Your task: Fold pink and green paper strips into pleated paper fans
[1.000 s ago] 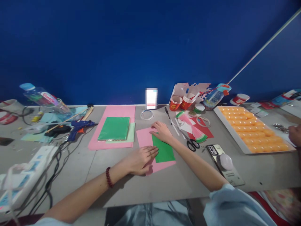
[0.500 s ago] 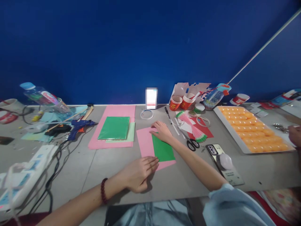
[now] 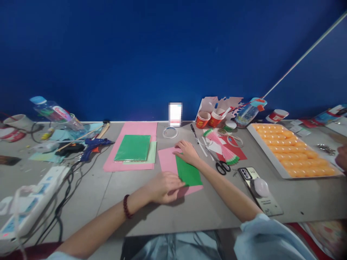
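A green paper square [image 3: 190,174] lies on a pink paper sheet [image 3: 168,161] in front of me, the pink showing along its left and lower sides. My right hand [image 3: 187,152] rests with spread fingers over the upper edge of both papers. At the lower left corner of the green square is my left hand [image 3: 167,187], its fingertips touching the paper and the thumb apart from them. The left palm covers part of the pink sheet's lower left. To the left, a wrapped pack of green paper [image 3: 132,147] sits on larger pink sheets [image 3: 115,163].
Scissors [image 3: 222,167], a phone [image 3: 264,202] and a pink-green pleated paper strip [image 3: 222,147] lie right. Farther right is a tray of orange rounded pieces [image 3: 291,151]; another person's hand [image 3: 342,159] is at the edge. Left are a glue gun [image 3: 93,144] and power strip [image 3: 35,202].
My left hand has shifted slightly up and inward; its fingers, flatter before, now bend at the green paper's corner. My right hand stays in place. The view has shifted slightly.
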A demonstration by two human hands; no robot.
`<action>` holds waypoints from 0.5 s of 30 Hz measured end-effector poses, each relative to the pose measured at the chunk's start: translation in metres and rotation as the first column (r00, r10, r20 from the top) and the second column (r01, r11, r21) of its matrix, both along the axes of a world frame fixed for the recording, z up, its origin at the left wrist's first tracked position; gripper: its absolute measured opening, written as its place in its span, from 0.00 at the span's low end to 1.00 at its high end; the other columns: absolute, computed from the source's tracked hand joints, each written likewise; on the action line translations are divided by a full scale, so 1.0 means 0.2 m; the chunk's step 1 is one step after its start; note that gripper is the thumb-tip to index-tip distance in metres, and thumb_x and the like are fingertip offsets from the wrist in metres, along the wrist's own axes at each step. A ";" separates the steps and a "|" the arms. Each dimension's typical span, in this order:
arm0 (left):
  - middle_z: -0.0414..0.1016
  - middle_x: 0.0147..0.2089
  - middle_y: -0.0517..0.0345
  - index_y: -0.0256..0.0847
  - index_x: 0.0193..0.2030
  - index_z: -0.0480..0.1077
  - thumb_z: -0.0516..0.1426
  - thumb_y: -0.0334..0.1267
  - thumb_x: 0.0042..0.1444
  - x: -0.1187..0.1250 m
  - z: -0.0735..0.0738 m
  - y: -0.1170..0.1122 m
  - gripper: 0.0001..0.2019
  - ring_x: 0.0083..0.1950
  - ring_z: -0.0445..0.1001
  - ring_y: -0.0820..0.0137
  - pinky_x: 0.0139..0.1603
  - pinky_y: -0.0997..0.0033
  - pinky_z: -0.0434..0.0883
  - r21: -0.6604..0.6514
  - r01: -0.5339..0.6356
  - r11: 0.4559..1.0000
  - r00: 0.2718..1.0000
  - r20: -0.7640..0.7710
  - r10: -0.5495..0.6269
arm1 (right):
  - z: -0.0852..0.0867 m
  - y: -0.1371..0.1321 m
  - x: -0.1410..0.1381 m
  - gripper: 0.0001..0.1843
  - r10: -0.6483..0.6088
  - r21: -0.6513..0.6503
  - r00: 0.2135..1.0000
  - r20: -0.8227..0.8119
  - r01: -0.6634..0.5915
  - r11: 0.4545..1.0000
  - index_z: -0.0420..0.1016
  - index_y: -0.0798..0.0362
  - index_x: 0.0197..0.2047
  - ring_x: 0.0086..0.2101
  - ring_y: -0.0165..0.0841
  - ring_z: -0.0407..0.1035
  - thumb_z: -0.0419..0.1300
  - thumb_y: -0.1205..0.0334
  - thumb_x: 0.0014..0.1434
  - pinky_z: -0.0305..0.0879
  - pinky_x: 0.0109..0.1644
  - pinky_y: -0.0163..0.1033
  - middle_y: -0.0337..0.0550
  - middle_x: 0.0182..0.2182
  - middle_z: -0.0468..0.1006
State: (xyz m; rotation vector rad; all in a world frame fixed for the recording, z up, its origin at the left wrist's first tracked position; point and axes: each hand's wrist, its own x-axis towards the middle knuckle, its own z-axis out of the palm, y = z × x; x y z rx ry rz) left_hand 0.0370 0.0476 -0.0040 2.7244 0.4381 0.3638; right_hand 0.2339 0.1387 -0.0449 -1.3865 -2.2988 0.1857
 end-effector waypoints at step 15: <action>0.70 0.47 0.47 0.38 0.49 0.69 0.51 0.38 0.60 0.06 -0.14 0.08 0.13 0.50 0.69 0.62 0.49 0.60 0.69 0.237 -0.314 0.919 0.949 0.096 0.299 | 0.02 0.02 0.04 0.09 0.036 -0.104 0.929 -0.367 -0.080 0.991 0.74 0.52 0.35 0.33 0.33 0.69 0.53 0.62 0.62 0.62 0.39 0.37 0.42 0.30 0.77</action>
